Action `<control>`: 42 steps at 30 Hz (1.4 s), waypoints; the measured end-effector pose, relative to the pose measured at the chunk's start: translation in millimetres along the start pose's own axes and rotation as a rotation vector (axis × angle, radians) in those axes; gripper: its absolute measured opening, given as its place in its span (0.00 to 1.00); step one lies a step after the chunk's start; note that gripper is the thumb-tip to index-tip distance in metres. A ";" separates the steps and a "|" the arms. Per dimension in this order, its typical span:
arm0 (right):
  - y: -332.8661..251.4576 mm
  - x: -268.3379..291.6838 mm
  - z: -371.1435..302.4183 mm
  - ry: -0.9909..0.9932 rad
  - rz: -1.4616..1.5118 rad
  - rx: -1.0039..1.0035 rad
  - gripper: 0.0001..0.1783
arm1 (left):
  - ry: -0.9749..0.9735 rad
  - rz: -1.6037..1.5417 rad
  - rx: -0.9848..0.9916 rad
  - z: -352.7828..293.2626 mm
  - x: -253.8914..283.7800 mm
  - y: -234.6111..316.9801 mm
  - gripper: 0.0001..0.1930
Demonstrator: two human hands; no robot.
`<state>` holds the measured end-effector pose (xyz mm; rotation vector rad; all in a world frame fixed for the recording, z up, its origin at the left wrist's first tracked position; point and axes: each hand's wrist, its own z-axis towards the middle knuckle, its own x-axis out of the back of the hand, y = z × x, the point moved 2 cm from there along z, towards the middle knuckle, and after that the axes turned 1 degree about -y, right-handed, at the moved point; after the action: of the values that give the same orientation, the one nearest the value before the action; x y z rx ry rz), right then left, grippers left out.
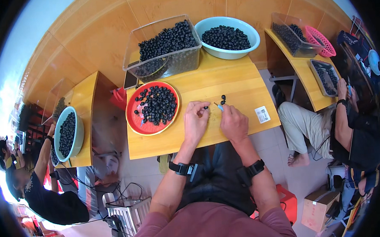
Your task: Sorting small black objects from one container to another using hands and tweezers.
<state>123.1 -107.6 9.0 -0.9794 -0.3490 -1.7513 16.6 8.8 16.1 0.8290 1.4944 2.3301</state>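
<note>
Over the middle of the wooden table (188, 82), my left hand (195, 123) pinches a small black round part (206, 107) between thumb and fingertips. Close by on its right, my right hand (234, 122) is closed around a thin tool with a blue handle (220, 108); its brownish tip points toward the left hand, apart from the part. Beyond my right hand lie a few loose black parts (223, 99). To the left of my left hand sits a round red tray (131, 117) with a yellow rim, heaped with black ring-like parts (159, 103).
At the table's back stand a clear plastic bin (170, 62) and a light blue bowl (229, 54), both full of black parts. A white label (262, 114) is near the right edge. People work at side tables with a bowl (79, 142) left and a tray (316, 66) right.
</note>
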 end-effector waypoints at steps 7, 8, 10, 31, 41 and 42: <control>-4.1 3.2 1.3 -0.039 0.009 0.027 0.03 | -0.021 -0.029 0.023 -4.0 -4.5 -3.5 0.14; -4.5 3.5 1.4 -0.044 0.021 0.048 0.03 | -0.023 -0.029 0.027 -3.9 -4.5 -3.3 0.14; -5.5 4.6 1.9 -0.053 0.042 0.077 0.03 | -0.031 -0.022 0.020 -3.6 -4.7 -3.0 0.15; -5.4 1.9 3.1 -0.117 0.039 0.088 0.02 | -0.030 -0.130 0.179 -3.3 -9.1 -10.8 0.15; -3.6 1.4 3.0 -0.112 -0.015 0.039 0.03 | 0.004 -0.167 0.151 -4.8 -4.8 -8.6 0.14; -3.6 1.4 2.7 -0.112 -0.015 0.040 0.03 | 0.010 -0.148 0.106 -5.3 -4.2 -7.4 0.12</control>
<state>121.0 -105.3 12.5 -1.0509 -0.4625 -1.7005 16.2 6.0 6.4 0.7067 1.6369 2.1674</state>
